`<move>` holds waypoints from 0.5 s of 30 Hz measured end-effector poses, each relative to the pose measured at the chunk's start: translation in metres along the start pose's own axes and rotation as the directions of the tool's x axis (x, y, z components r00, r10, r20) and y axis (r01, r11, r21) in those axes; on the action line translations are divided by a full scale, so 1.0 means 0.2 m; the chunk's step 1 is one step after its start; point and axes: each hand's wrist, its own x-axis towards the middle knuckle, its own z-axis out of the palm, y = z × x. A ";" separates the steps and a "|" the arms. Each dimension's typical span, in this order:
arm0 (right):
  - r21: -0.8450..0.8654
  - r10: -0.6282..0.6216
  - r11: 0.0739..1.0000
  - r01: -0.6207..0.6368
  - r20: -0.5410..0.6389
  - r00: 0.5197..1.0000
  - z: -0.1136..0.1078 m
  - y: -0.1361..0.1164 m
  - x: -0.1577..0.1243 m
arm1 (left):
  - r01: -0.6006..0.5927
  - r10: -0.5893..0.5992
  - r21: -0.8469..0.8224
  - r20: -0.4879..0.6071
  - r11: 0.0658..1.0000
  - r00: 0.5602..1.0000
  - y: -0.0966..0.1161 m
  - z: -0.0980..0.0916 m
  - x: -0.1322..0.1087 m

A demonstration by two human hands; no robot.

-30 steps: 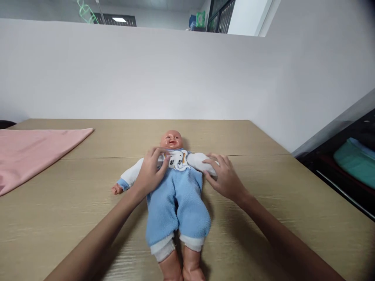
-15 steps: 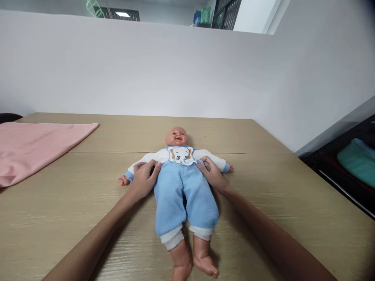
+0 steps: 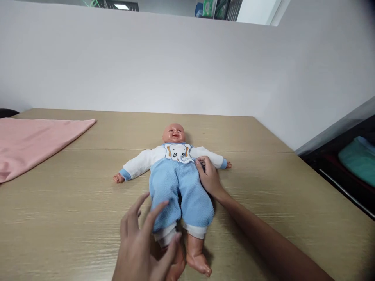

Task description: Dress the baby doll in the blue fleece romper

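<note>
A baby doll lies on its back on the wooden table, head away from me and arms spread. It wears a white top with an elephant bib and fluffy blue trousers with white cuffs. My right hand is at the waist on the right side, thumb and fingers closed on the edge of the trousers. Over the doll's leg on the left, my left hand has its fingers spread and holds nothing. It partly covers that leg and foot.
A pink cloth lies at the left of the wooden table. Behind the table stands a white wall. At the right, a green folded cloth rests in a dark holder beyond the table edge.
My left hand has let go at the waist and moved down toward the leg, its fingers opening. My right hand stays at the waist. The view has tilted down slightly.
</note>
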 end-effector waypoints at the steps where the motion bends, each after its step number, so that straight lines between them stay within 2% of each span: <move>1: -0.004 -0.002 1.000 0.002 0.008 1.000 0.00 0.00 0.00 | -0.040 0.040 0.024 0.023 0.999 0.999 0.01 0.01 -0.07; 4: -0.010 -0.010 1.000 0.010 0.018 1.000 0.00 0.01 0.00 | -0.113 0.110 0.021 0.103 0.993 0.989 -0.05 0.06 -0.19; 7: -0.010 -0.019 1.000 0.019 0.021 1.000 0.00 0.02 0.00 | -0.082 0.091 -0.063 0.157 0.995 0.983 -0.13 0.05 -0.20; 12: -0.009 -0.032 0.999 0.032 0.037 0.999 0.00 0.03 0.01 | 0.123 -0.075 -0.181 0.252 0.976 0.965 -0.16 0.01 -0.20; 15: -0.011 -0.040 0.999 0.040 0.047 0.998 0.00 0.03 0.01 | 0.265 -0.213 -0.272 0.206 0.925 0.955 -0.13 0.01 -0.23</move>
